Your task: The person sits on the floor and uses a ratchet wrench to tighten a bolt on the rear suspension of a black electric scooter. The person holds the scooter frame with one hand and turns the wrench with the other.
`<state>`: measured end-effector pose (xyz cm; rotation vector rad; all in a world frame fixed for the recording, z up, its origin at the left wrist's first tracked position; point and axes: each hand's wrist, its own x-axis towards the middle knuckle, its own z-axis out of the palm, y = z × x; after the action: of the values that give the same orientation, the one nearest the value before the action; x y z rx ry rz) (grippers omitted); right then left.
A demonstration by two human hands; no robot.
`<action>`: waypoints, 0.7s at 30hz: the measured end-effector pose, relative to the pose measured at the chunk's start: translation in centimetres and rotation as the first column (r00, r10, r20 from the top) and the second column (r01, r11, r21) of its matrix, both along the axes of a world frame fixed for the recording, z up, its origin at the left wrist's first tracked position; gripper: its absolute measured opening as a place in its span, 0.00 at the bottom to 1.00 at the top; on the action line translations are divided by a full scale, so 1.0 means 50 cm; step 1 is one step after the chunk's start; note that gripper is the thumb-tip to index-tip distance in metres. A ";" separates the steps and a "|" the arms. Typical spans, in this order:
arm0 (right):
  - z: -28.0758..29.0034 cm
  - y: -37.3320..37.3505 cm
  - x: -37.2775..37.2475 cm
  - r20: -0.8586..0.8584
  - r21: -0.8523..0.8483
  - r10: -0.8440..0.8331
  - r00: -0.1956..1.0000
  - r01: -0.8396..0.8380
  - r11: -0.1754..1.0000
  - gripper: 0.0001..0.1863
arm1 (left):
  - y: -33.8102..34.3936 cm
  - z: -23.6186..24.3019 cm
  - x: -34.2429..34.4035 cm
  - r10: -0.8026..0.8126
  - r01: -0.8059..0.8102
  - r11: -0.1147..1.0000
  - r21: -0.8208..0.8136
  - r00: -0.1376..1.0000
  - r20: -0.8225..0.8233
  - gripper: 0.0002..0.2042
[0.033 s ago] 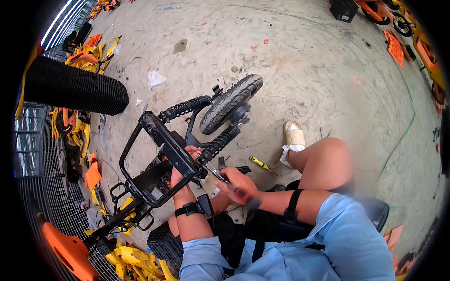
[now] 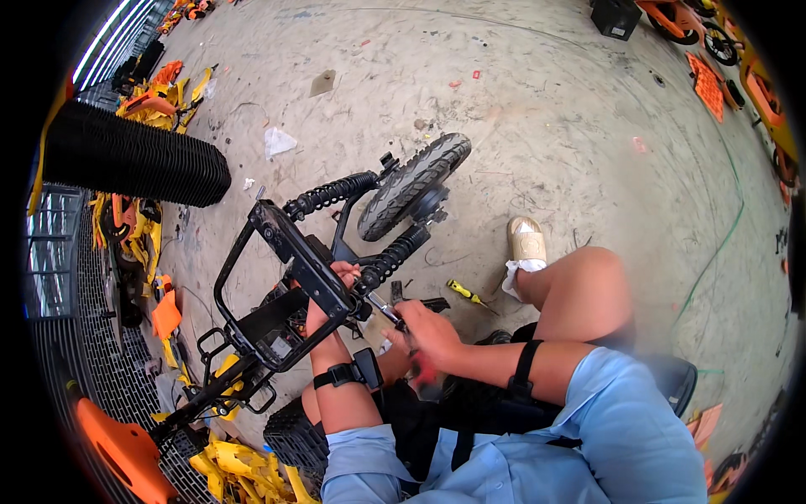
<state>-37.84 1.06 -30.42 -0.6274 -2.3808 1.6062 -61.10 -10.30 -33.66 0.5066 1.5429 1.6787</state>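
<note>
A black bike frame (image 2: 306,267) with a knobby-tyred wheel (image 2: 417,186) and two coil-spring shock absorbers (image 2: 397,254) lies before me. My right hand (image 2: 426,333) is closed around a ratchet wrench (image 2: 384,308). The wrench's metal shaft meets the frame's near corner, by a shock mount; its red and black handle, smeared by motion, hangs below my palm. Reaching under the frame, my left hand (image 2: 344,273) has its fingers closed at the inner side of that mount. What they pinch is hidden.
A yellow and black screwdriver (image 2: 467,292) lies on the concrete right of the frame. At left is a long stack of black ribbed parts (image 2: 138,155). Yellow and orange panels (image 2: 243,469) are piled at lower left. A black box (image 2: 615,18) stands at the far right.
The wrench handle has swung down and to the left, with my right hand's fingers loosening a little around it. My left hand and the frame have stayed put.
</note>
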 end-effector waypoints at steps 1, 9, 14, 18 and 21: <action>0.019 0.006 0.004 0.027 -0.004 0.032 0.999 -0.032 0.999 0.24 | 0.002 0.001 0.000 0.000 0.000 1.000 0.004 1.000 -0.003 0.10; -0.041 -0.011 -0.017 0.070 -0.681 -0.132 0.989 0.144 0.718 0.14 | 0.024 0.017 0.013 0.095 -0.093 0.993 -0.071 0.995 0.019 0.09; -0.052 0.041 -0.032 0.320 -0.945 0.011 0.947 0.318 0.079 0.13 | 0.018 0.011 0.003 0.022 -0.022 1.000 0.001 0.999 -0.046 0.09; -0.047 0.037 -0.032 0.344 -0.938 0.030 0.939 0.342 0.049 0.14 | 0.025 0.015 0.008 -0.004 0.004 1.000 0.004 0.999 -0.051 0.06; -0.052 0.018 -0.031 0.277 -0.929 -0.080 0.958 0.288 0.231 0.15 | 0.021 0.010 0.005 -0.003 0.004 1.000 0.015 0.999 -0.041 0.07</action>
<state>-39.39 1.93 -33.00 -1.2003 -0.9157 2.8802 -60.85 -9.27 -33.18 0.5542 1.5587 1.6880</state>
